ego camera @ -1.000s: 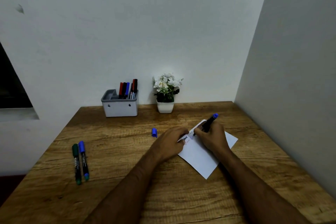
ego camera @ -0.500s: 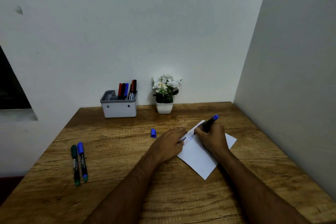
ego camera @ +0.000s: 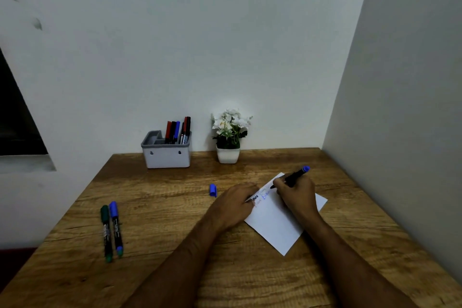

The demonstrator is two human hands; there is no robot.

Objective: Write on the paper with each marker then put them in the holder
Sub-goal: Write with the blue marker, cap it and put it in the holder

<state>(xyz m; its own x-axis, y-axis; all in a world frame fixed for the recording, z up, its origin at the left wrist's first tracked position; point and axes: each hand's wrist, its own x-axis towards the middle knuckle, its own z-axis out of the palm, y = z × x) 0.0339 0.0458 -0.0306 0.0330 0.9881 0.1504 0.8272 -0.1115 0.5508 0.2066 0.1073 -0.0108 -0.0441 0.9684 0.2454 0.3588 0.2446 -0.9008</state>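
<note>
A white paper (ego camera: 277, 227) lies tilted on the wooden desk, with short lines of writing near its upper left corner. My right hand (ego camera: 297, 196) grips a blue-ended black marker (ego camera: 296, 175), uncapped, its tip on the paper. My left hand (ego camera: 235, 204) rests on the paper's left edge, fingers bent down against it. The marker's blue cap (ego camera: 213, 190) lies on the desk left of my left hand. A green marker (ego camera: 106, 231) and a blue marker (ego camera: 116, 227) lie side by side at the left. The grey holder (ego camera: 166, 155) at the back holds several markers.
A small white pot of white flowers (ego camera: 228, 137) stands right of the holder against the back wall. A side wall runs close along the desk's right edge. The desk's left edge drops off beyond the two lying markers.
My right hand and the marker tip have shifted slightly right along the paper, and more blue writing shows. My left hand stays on the paper's edge.
</note>
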